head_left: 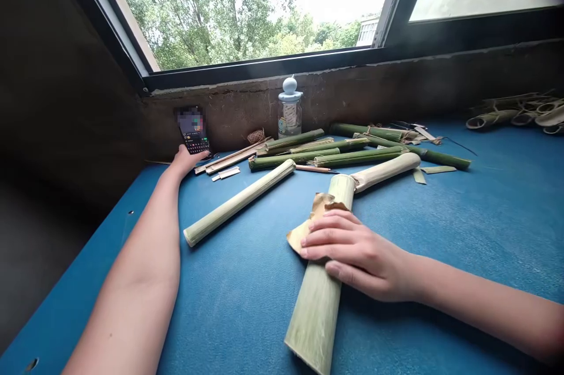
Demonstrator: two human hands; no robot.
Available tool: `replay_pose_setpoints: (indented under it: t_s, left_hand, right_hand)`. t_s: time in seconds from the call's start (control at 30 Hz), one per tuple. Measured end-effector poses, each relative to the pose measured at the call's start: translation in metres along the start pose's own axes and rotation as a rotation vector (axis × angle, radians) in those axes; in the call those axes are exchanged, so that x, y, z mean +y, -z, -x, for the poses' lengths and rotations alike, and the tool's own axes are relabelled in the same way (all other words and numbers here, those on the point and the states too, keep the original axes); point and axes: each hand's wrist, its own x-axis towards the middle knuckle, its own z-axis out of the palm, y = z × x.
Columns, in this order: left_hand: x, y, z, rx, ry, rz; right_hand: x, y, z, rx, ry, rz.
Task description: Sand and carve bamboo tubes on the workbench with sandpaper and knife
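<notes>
**Pressing a pale bamboo stalk (pixel 315 310) with the right hand (pixel 356 254), the left hand (pixel 189 161) at a phone (pixel 192 139)**

The right hand lay flat across the stalk, near the front of the tabletop (pixel 458 257). Its fingers (pixel 335 240) were a little spread and held down a torn brown sheath (pixel 304 231) against the stalk, without pinching it. The left arm reached toward the far left corner, and the fingertips of the left hand touched the lower end of the phone, which leaned on a concrete wall (pixel 238 110). It was not possible to tell if they really gripped it.

Judging from how the pieces lay, part of the bamboo was already worked. This stalk, a second pale stalk (pixel 238 201) and a bent pale piece (pixel 385 172) had no green skin, and short cut rings (pixel 511 113) lay at the far right corner. The green-skinned stalks (pixel 335 157) in the pile behind seemed to be the part that was left, near a glass jar (pixel 289 113) with a blue lid.

The right hand hid the middle of the stalk. The phone screen was blurred, and the dark objects (pixel 405 126) behind the pile were too small to make out.
</notes>
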Motion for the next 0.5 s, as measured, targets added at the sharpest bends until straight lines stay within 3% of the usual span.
replay_pose_setpoints:
  t_s: [0.2, 0.3, 0.4, 0.5]
  left_hand:
    - [0.000, -0.004, 0.000, 0.037, 0.070, -0.102]
    - [-0.002, -0.001, 0.001, 0.036, 0.035, -0.067]
    - [-0.006, 0.004, 0.000, 0.015, -0.010, 0.018]
    - [-0.012, 0.008, -0.003, 0.013, -0.007, 0.098]
  right_hand:
    - [-0.013, -0.005, -0.002, -0.011, 0.021, -0.041]
    - [0.003, 0.001, -0.002, -0.023, 0.032, -0.033]
    - [0.023, 0.008, -0.002, 0.044, -0.061, 0.009]
    - [0.024, 0.008, 0.000, 0.069, -0.121, 0.021]
